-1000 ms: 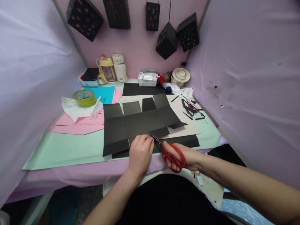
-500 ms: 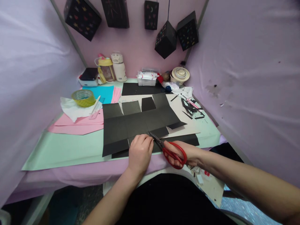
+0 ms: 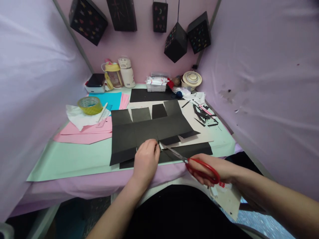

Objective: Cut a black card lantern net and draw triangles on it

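Note:
A sheet of black card [image 3: 149, 127] with flaps cut along its far and near edges lies before me. My left hand [image 3: 147, 154] is closed on its near edge, fingers bent together at a flap; the fingertips are partly hidden. My right hand [image 3: 208, 167] is wrapped round the red handles of a pair of scissors [image 3: 203, 171]. The scissor blades point left, and their tips are close to a slit in the near edge, beside my left fingers. Another black strip [image 3: 194, 151] lies underneath, along the table's front.
Pink sheets [image 3: 82, 136], white tissue and a roll of tape [image 3: 89, 105] lie on the left. Black offcuts [image 3: 203, 114] are scattered on the right. Bottles [image 3: 127, 73], a box of pens [image 3: 156, 84] and a lidded container [image 3: 191, 79] stand behind. Black decorated boxes [image 3: 176, 43] hang above.
My right hand has drawn the scissors back to the right, with the blades pulled out of the slit. My left hand has shifted slightly left along the card's edge.

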A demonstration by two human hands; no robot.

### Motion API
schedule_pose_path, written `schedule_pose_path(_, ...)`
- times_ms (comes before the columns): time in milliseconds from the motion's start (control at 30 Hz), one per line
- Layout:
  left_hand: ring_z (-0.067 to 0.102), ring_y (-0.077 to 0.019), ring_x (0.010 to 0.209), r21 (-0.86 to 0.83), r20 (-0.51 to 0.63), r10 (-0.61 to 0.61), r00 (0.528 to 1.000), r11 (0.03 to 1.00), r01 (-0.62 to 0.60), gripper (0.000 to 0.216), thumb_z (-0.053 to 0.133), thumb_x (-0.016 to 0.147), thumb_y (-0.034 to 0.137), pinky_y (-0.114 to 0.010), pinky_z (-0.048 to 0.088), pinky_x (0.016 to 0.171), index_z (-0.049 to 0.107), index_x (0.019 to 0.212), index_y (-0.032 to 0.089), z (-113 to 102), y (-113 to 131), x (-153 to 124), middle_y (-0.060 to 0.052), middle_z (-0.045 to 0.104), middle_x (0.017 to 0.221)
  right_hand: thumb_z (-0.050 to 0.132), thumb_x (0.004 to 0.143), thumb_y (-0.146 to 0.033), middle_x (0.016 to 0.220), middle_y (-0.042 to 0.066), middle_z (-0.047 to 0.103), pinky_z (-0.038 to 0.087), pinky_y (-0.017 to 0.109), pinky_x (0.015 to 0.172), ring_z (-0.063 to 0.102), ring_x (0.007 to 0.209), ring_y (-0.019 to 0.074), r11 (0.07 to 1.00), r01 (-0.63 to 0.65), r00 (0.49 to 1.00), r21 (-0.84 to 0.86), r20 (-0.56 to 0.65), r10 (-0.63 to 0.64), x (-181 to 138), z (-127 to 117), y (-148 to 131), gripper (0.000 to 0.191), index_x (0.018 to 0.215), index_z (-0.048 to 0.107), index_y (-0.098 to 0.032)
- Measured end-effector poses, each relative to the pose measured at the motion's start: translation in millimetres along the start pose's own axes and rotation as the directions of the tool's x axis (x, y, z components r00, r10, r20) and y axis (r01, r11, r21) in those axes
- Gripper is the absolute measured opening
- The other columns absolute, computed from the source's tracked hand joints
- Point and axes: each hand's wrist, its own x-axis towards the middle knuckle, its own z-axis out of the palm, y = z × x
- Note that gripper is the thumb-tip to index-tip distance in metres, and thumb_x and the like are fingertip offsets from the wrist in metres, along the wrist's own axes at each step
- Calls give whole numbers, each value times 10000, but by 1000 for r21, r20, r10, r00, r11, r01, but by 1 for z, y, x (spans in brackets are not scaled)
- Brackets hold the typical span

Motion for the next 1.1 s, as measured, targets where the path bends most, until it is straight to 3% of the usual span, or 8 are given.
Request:
schedule_pose_path(100,657,-194,831,76,96,-89,991,994,82,114,480,948,167,-294,468,721,584,910,195,-7,1,9,-58,694,934,614,794,-627,579,-17,589,343,207,378,483,416,99,979,84,970,-187,-211,-124,-12,-17,-3,444,780,476,-206)
schedule_pose_path(200,665,-209,757,208,253,-199,947,967,148,138,455,965,199,-283,422,611,573,896,205,-15,6,20,-41,687,839,704,738,-552,669,-7,615,404,251,495,546,549,144,857,98,755,-506,-524,-395,-13,-34,-10,415,843,471,-225)
schedule_pose_path(267,664,-226,727,276,329,-239,914,950,148,157,421,979,208,-289,402,588,565,915,206,-20,9,29,-43,682,804,730,713,-538,766,24,645,425,283,567,580,641,181,712,17,620,-702,-551,-559,-7,-43,-15,442,909,488,-225)
schedule_pose_path(300,664,-233,716,297,352,-245,903,944,141,165,405,983,211,-293,398,586,561,929,205,-21,10,33,-46,682,796,727,718,-536,828,46,658,436,299,599,597,692,202,628,-13,597,-778,-510,-620,-3,-47,-18,449,944,503,-220)
schedule_pose_path(400,666,-247,707,328,382,-247,891,937,120,168,398,984,224,-300,400,595,561,951,202,-24,8,47,-59,690,796,680,798,-471,981,94,667,460,332,730,622,885,248,386,-10,616,-922,-310,-725,10,-56,-23,361,1007,573,-197)
schedule_pose_path(500,673,-259,740,323,402,-248,881,939,117,139,447,963,230,-302,407,614,583,952,208,-27,0,59,-68,704,821,637,853,-355,1011,91,678,456,319,777,623,950,237,275,9,659,-962,-200,-725,19,-62,-29,235,1020,632,-190)
schedule_pose_path(800,669,-241,813,111,407,-262,875,965,237,116,516,902,225,-302,432,672,631,896,237,-28,-16,66,-38,722,850,619,859,-360,949,76,693,429,287,710,635,907,227,106,-26,714,-994,-93,-694,40,-63,-36,212,984,665,-196)
schedule_pose_path(1100,664,-211,803,1,347,-272,897,957,290,119,539,864,212,-289,452,699,656,869,230,-16,-26,66,-28,723,843,597,870,-328,961,54,703,396,264,649,640,890,201,123,-33,755,-992,-105,-647,47,-57,-30,198,1005,691,-219)
